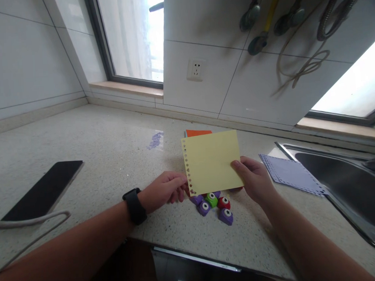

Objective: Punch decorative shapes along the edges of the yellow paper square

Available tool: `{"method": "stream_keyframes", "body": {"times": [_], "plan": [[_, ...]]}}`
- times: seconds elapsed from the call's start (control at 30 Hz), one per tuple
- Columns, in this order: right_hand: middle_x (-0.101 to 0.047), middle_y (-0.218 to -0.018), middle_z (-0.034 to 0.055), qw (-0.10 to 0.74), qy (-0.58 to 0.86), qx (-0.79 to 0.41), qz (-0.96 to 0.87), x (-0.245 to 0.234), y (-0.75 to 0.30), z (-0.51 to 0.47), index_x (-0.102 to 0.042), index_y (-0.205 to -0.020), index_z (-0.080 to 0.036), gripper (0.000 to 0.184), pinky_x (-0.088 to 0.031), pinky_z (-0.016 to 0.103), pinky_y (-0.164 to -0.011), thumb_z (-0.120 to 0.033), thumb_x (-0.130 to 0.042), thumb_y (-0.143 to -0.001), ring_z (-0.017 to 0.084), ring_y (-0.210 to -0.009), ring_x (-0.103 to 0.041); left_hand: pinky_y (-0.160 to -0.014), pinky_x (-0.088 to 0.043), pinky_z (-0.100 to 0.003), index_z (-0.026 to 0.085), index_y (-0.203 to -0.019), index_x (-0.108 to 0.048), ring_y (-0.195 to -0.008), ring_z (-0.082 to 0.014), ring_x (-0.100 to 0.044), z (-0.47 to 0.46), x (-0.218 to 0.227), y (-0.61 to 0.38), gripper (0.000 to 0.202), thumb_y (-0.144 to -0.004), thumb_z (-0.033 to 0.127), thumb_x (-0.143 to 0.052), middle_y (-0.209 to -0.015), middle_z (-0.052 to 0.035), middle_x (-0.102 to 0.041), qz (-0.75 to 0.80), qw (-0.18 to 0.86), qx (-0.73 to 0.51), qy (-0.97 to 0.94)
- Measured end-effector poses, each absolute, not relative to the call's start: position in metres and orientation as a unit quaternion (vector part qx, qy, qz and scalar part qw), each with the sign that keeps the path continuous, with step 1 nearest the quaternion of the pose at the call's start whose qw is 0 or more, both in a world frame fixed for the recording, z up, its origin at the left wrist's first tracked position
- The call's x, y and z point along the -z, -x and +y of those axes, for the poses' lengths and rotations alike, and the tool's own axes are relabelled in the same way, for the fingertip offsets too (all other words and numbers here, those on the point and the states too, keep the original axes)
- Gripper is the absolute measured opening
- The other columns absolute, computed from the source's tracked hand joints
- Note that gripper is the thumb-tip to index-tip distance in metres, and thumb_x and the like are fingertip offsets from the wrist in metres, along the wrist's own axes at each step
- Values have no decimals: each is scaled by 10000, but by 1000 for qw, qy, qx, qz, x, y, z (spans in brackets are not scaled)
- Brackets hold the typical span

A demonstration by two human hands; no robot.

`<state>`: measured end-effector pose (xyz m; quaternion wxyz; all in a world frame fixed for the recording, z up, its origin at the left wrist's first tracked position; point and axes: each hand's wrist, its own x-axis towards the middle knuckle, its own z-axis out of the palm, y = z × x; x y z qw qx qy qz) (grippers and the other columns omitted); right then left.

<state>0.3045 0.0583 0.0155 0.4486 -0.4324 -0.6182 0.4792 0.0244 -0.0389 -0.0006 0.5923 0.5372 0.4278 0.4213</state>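
Note:
A sheet of yellow paper is held up above the counter, with a column of small shaped holes punched along its left edge. My right hand grips its right side, thumb in front and the other fingers behind. At the punched edge, my left hand has its fingertips against or just beside the paper, fingers loosely bent and apart. Below the sheet lie several small craft punches: purple, green and red. The paper partly hides some of them. Orange paper shows behind its top edge.
Pale purple sheets with punched edges lie at the right, beside a metal sink. Small purple paper bits are scattered left of centre. A dark phone or tablet and a white cable lie at the left.

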Motion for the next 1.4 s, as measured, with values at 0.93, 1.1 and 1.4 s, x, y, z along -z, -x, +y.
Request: {"method": "stream_keyframes", "body": {"times": [0.93, 1.1, 1.4], "plan": [[-751, -717, 20, 445, 401, -535, -596, -13, -300, 57, -755, -795, -214, 269, -495, 233, -496, -470, -837, -781, 151, -580, -656, -417, -359, -229, 138, -778, -706, -456, -119, -517, -40, 3, -23, 382, -900, 443, -512, -602, -54, -654, 423, 588, -414, -551], [-745, -714, 25, 436, 394, -538, -605, -18, -294, 51, -751, -779, -215, 281, -481, 241, -499, -485, -831, -780, 152, -577, -647, -421, -341, -228, 142, -738, -693, -412, -96, -478, -46, -2, -25, 421, -881, 520, -578, -595, -54, -671, 430, 586, -398, -560], [-642, -850, 12, 511, 376, -417, -650, -26, -281, 45, -634, -1100, -272, 294, -440, 271, -512, -494, -632, -907, 153, -614, -557, -427, -293, -226, 155, -628, -675, -407, -88, -443, -47, 0, -29, 415, -925, 434, -596, -501, -23, -614, 475, 566, -391, -549]]}}
